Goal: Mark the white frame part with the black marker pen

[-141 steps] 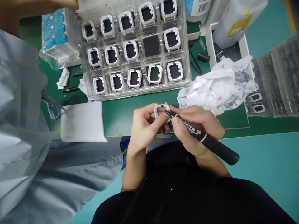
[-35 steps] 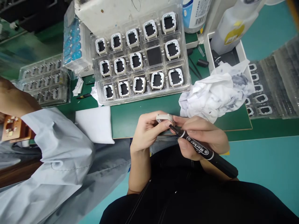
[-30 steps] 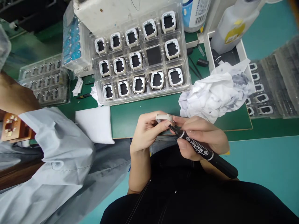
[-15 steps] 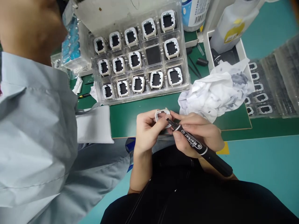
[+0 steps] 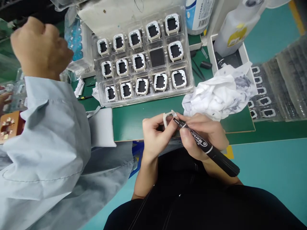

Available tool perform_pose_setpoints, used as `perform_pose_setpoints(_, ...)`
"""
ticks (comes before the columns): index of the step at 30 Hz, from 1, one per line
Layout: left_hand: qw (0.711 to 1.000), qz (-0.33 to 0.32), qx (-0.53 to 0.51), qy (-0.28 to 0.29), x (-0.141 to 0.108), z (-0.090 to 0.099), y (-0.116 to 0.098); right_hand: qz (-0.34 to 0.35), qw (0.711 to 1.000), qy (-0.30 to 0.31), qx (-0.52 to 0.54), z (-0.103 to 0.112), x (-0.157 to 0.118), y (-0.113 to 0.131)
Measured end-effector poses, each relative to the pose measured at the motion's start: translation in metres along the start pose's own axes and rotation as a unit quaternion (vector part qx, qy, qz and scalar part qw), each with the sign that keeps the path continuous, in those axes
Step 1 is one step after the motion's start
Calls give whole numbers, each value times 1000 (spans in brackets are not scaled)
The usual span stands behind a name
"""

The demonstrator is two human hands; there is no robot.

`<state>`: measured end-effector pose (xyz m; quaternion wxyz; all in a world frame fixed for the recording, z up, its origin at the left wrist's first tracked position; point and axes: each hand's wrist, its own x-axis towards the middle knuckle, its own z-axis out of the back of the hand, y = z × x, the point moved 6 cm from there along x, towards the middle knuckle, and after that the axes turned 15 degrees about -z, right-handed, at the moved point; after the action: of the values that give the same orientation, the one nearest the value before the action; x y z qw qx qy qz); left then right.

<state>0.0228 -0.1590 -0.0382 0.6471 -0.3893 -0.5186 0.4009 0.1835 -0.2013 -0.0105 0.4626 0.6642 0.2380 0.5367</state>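
Frame [image 5: 168, 115], small and white, is pinched in the left hand [image 5: 155, 134] above the mat's [image 5: 134, 119] near edge; the right hand [image 5: 203, 134] grips a marker [image 5: 206, 147], tip on it. Behind, a tray [image 5: 144, 60] holds fourteen frames, one pocket bare. Cloth [image 5: 218, 92] lies right; a co-worker's sleeve [image 5: 48, 134] crowds left.

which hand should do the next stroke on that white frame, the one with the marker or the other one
The right hand, probably: it already grips the black marker with the tip touching the white frame. The left hand is busy pinching the frame, holding it above the green mat.
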Motion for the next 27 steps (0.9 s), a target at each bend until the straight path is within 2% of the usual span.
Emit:
perform_pose_setpoints(5,1000,-4,19,7,0,-2,-1,-9,1000,-13,6,0,-1,-1)
perform_pose_setpoints(13,997,58,-42,42,4,-3,8,-14,1000,-8,18,1,-5,-6)
perform_pose_setpoints(19,994,76,-77,30,8,-6,8,6,996,-80,31,5,-9,-9)
perform_pose_setpoints(22,998,42,-39,22,12,0,2,18,992,-120,23,12,-14,-13)
perform_pose_setpoints(25,999,-21,28,14,26,13,-9,12,993,-116,34,14,-16,-17)
perform_pose_setpoints(27,997,-44,59,-22,44,26,-14,9,993,-115,37,14,-16,-17)
